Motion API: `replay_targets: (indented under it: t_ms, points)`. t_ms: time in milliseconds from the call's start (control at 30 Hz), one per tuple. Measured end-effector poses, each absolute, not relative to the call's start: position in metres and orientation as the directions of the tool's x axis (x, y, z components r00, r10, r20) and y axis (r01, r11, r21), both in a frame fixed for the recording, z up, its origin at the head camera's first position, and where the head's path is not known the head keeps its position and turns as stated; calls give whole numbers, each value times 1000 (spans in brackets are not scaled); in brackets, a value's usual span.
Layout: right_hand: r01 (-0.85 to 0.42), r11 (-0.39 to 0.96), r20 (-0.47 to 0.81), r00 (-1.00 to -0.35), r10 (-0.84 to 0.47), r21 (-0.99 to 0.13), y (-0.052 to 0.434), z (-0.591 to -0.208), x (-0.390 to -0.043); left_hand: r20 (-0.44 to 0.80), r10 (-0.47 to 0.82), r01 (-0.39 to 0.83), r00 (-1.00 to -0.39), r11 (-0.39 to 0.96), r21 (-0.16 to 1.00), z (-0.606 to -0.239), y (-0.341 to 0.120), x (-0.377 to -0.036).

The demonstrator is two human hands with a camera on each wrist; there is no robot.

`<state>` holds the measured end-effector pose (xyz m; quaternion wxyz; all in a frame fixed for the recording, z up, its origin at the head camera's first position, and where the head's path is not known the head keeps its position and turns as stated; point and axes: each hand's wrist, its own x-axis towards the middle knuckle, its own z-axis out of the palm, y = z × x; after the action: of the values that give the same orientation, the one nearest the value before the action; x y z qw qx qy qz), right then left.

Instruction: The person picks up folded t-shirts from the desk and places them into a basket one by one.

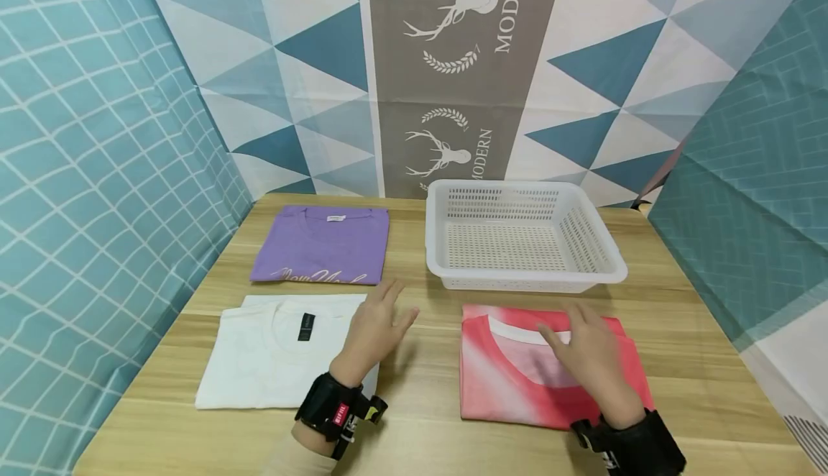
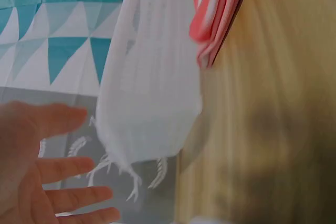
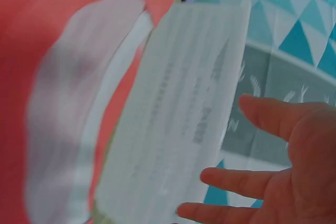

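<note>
Over the right edge of a folded white T-shirt (image 1: 259,361) with a black neck label, my left hand (image 1: 371,328) hovers with its fingers spread. My right hand (image 1: 589,350) hangs above a folded red and pink T-shirt (image 1: 498,382) with a white collar, its fingers extended. Neither hand holds anything. In the left wrist view the thumb and fingers (image 2: 73,200) are apart, pointing towards the basket side. The right wrist view likewise shows spread fingers (image 3: 236,177) in front of the white plastic basket (image 3: 168,108).
Behind the red shirt stands the white perforated basket (image 1: 440,272), with nothing inside. A folded purple T-shirt (image 1: 323,246) lies at the back left of the wooden table (image 1: 414,418). Patterned cloths (image 1: 446,102) hang behind and on both sides.
</note>
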<state>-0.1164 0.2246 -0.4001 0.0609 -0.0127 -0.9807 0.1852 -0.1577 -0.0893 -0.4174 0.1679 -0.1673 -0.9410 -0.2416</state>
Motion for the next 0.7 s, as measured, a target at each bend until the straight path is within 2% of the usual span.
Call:
replay_targets:
  t_ms: [133,233,400,533,700]
  points:
    - [87,904,-16,-996,88,-418,245,-408,-115,289,208,341,-934,755,559,-426,-77,-157]
    - [185,895,-145,-980,138,-405,265,-412,-115,198,221,296,-955,663,688,-431,-64,-157]
    - [406,846,-355,-891,283,-345,300,-422,-113,-22,291,132,-957,499,856,-443,-39,-152]
    - [484,816,-428,-840,332,-316,318,-434,-109,-167,302,-50,-938,362,931,-454,-20,-148]
    - [470,817,-443,-843,305,-332,329,-444,-108,-268,216,-214,-939,242,946,-458,-4,-150]
